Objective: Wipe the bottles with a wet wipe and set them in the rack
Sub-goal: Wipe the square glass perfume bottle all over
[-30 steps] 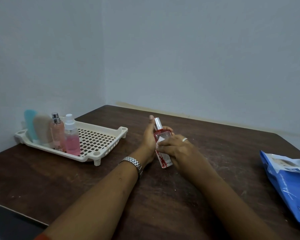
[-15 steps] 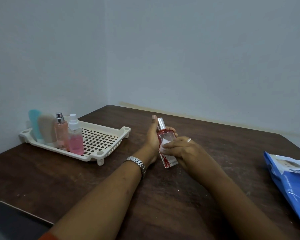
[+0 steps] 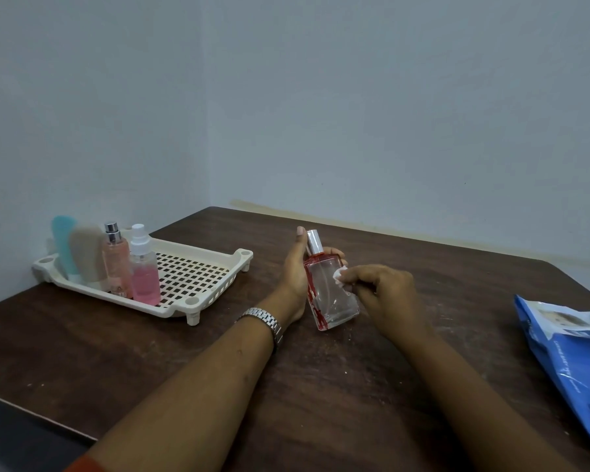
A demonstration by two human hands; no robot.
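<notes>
We hold a tilted glass bottle (image 3: pixel 332 294) over the middle of the tabletop (image 3: pixel 150 352). Our left hand (image 3: pixel 295 274) grips it from 9 o'clock, and our right hand (image 3: pixel 385 294) pinches a white wipe (image 3: pixel 339 275) against its 3 o'clock side. At 9 o'clock a cream rack (image 3: pixel 198 277) carries four bottles (image 3: pixel 145 277). At 3 o'clock lies a blue pack (image 3: pixel 573 369).

4 bottles (image 3: pixel 145 267) at left of rack (image 3: pixel 192 302), bare grid (image 3: pixel 193 274) beside.

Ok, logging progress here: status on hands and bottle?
Left hand grips clear bottle, tilted. Right hand pinches wipe against its side. Rack holds four bottles at left end; nothing in the way.
</notes>
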